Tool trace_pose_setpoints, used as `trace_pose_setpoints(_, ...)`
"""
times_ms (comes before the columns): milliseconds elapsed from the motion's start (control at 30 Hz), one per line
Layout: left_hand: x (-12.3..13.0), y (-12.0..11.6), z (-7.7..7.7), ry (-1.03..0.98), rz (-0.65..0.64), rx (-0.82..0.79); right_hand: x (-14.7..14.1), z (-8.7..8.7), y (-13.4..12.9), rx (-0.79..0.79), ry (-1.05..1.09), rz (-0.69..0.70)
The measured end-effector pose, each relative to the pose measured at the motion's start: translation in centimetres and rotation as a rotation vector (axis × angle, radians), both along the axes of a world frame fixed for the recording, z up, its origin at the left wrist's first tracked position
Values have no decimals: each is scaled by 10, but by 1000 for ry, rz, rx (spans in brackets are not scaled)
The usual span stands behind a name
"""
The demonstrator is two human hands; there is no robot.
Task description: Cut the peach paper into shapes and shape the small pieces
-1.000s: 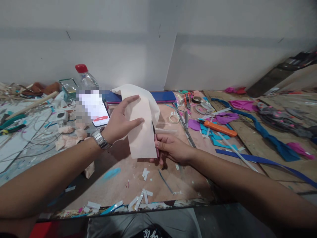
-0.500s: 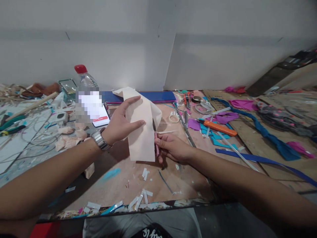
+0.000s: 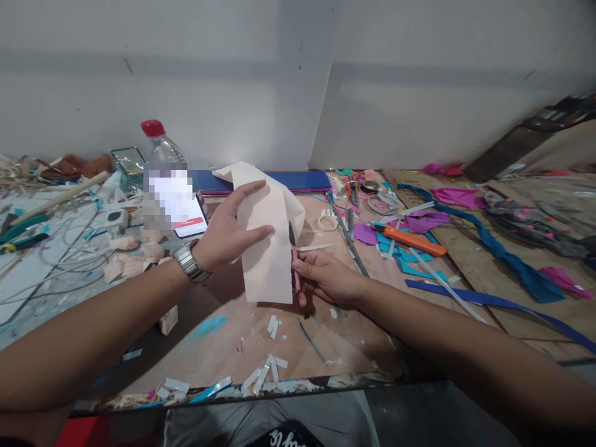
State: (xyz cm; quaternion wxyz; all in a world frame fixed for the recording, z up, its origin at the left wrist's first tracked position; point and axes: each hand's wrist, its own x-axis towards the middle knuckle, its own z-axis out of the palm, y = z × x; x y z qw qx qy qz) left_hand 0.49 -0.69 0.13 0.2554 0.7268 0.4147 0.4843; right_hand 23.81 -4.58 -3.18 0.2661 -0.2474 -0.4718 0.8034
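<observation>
A pale folded sheet of paper point(image 3: 265, 267) stands raised over the middle of the table. My left hand point(image 3: 233, 226) lies on its near face, thumb and index finger apart, the other fingers hidden behind the sheet; a metal watch is on that wrist. At the paper's right edge my right hand point(image 3: 326, 276) is closed around pink-handled scissors point(image 3: 296, 273). Their dark blade shows along the paper's edge, pointing away from me. A narrow pale strip of paper sticks out just above my right hand.
A phone point(image 3: 184, 208) and a red-capped bottle point(image 3: 162, 146) stand behind my left hand. To the right lie an orange cutter point(image 3: 414, 240), a tape roll point(image 3: 327, 223) and a blue strip point(image 3: 456, 292). White scraps point(image 3: 263, 375) lie at the front edge. Pliers point(image 3: 23, 239) are far left.
More of the dark scissor blade shows along the paper's edge, and the scissors look more open. Both hands and the paper have barely moved.
</observation>
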Motion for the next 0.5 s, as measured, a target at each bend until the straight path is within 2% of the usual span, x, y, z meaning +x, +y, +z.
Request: trace_pose_setpoints(500,0,1,0,22,7,13,1,-2,1,6,8,2)
